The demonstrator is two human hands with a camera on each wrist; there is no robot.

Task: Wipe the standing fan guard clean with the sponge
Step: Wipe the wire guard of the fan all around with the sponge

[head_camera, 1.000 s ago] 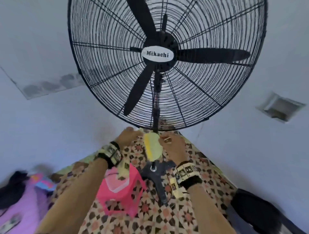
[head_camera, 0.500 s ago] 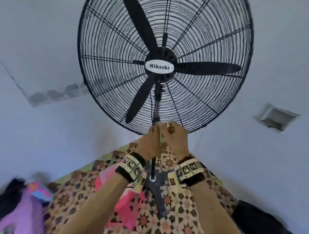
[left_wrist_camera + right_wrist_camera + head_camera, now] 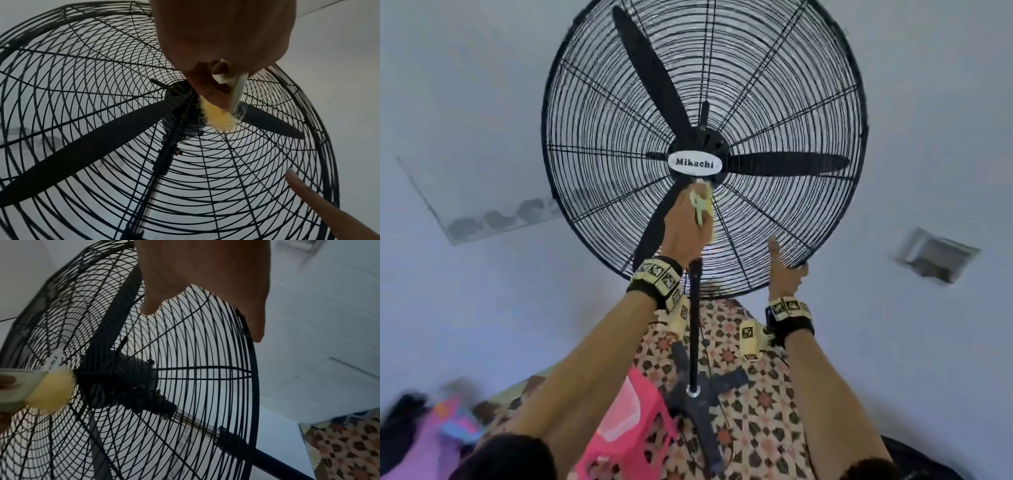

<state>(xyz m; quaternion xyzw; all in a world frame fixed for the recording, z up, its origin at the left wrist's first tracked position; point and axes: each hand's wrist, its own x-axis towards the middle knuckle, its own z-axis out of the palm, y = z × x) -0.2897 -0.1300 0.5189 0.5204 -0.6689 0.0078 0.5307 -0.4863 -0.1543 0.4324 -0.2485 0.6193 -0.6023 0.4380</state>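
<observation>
Head view: the left hand [image 3: 681, 229] grips the sponge [image 3: 700, 205] by its pale handle, fingers curled round it, and presses the yellow pad against the guard [image 3: 592, 102] just below the white badge [image 3: 695, 163] at the centre of the frame. The right hand [image 3: 786, 274] is at the lower right of the guard, thumb stretched up along the wires; it appears to steady the rim [image 3: 825, 267], but whether its fingers curl round it I cannot tell. In the left wrist view the pad [image 3: 220, 118] touches the wires beside the hub, handle pointing back into the palm. Nearly all the unwiped wire lies outward from the grip, up and to both sides, so the next stroke probably runs along a radial spoke away from the centre, with the left hand the one to make it
</observation>
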